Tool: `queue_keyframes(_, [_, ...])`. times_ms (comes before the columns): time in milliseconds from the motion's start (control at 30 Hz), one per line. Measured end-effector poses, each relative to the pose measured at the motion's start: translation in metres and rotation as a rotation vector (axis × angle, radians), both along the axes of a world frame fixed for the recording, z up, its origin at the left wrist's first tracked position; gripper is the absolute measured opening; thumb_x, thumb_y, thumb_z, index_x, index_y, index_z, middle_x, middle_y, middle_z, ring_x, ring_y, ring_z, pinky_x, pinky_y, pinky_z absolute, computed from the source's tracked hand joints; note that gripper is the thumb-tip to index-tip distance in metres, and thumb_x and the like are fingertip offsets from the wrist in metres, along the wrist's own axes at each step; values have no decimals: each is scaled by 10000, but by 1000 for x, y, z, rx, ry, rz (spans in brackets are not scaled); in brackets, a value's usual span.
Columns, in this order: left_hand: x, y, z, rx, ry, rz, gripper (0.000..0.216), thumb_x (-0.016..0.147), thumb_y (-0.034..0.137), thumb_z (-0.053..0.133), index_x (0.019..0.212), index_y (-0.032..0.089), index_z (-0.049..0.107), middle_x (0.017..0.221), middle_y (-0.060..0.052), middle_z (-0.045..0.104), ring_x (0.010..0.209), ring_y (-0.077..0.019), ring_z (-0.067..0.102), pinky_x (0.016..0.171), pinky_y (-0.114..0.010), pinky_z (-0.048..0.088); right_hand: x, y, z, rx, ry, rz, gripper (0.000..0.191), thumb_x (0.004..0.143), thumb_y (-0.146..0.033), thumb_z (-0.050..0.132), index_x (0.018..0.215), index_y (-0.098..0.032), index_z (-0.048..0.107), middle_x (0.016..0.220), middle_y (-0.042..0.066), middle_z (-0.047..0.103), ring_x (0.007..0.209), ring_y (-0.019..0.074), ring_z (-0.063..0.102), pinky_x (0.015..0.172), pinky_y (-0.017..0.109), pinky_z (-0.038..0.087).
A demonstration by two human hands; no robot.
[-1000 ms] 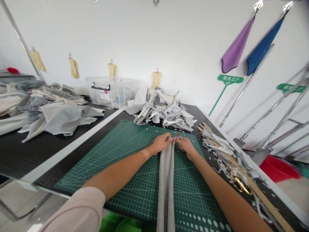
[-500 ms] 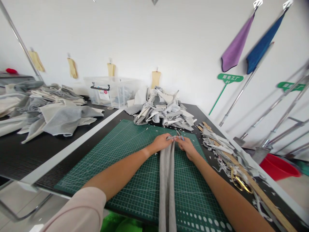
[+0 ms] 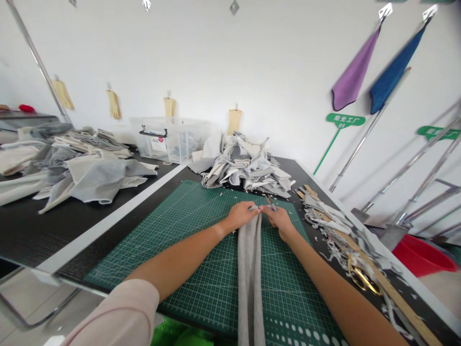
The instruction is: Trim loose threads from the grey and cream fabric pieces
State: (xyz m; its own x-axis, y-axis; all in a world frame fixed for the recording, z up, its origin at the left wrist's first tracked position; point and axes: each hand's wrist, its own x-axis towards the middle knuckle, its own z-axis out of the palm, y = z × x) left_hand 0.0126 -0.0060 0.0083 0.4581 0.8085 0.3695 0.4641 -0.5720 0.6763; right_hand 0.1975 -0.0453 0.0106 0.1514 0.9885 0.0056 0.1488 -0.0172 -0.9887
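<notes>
My left hand point(image 3: 243, 214) is closed on the top end of a long piece of grey fabric point(image 3: 248, 274), which hangs in folds toward me over the green cutting mat point(image 3: 194, 235). My right hand point(image 3: 278, 220) holds small blue-handled scissors point(image 3: 271, 203), their blades pointing up and away. Its fingertips meet the fabric's edge right beside my left fingers. Exactly how they pinch the edge is too small to tell.
Behind the mat lies a heap of grey and white fabric pieces point(image 3: 248, 163), near a clear plastic bin point(image 3: 154, 144). More fabric point(image 3: 97, 178) is piled at left. At right are scraps point(image 3: 329, 216), gold-handled scissors point(image 3: 363, 278) and a wooden strip point(image 3: 396, 295).
The view has tilted up slightly. Both hands stay together at the fabric's end; the small scissors' blades, earlier apart, now look closer together.
</notes>
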Motion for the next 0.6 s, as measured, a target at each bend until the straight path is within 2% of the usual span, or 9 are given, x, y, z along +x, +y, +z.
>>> queue_keyframes(133, [-1, 7, -2, -88, -8, -93, 354, 889, 481, 527, 993, 218, 740, 888, 5, 720, 826, -165, 622, 759, -230, 433, 6, -2, 2, 46, 63, 97, 436, 701, -496, 794, 923, -139, 678, 464, -114, 299, 423, 50, 178, 403, 223, 91])
queue_keyframes(233, [-3, 13, -4, -152, -50, -187, 390, 871, 511, 543, 868, 169, 729, 751, 21, 659, 729, -143, 578, 693, -216, 413, 11, -3, 3, 39, 102, 202, 440, 721, -502, 780, 950, -138, 685, 476, -121, 261, 431, 49, 142, 407, 226, 77])
queue_keyframes(333, [-4, 15, -5, -173, -110, -237, 425, 854, 538, 559, 788, 144, 700, 698, 22, 610, 697, -132, 548, 645, -209, 386, 12, -3, 4, 22, 113, 245, 433, 753, -512, 753, 970, -145, 679, 490, -127, 226, 434, 51, 130, 404, 218, 82])
queue_keyframes(467, [-2, 12, -5, -134, -105, -125, 408, 848, 530, 567, 848, 153, 722, 731, 11, 643, 722, -145, 571, 676, -219, 402, 5, -2, 2, 40, 48, 166, 437, 748, -538, 749, 969, -176, 643, 495, -120, 291, 414, 53, 187, 386, 203, 109])
queue_keyframes(600, [0, 7, -4, -74, -68, -25, 370, 858, 497, 555, 886, 175, 734, 822, -7, 704, 792, -168, 616, 743, -234, 432, -2, 0, -3, 35, -20, 51, 428, 696, -545, 776, 866, -187, 613, 471, -112, 333, 394, 57, 230, 366, 206, 138])
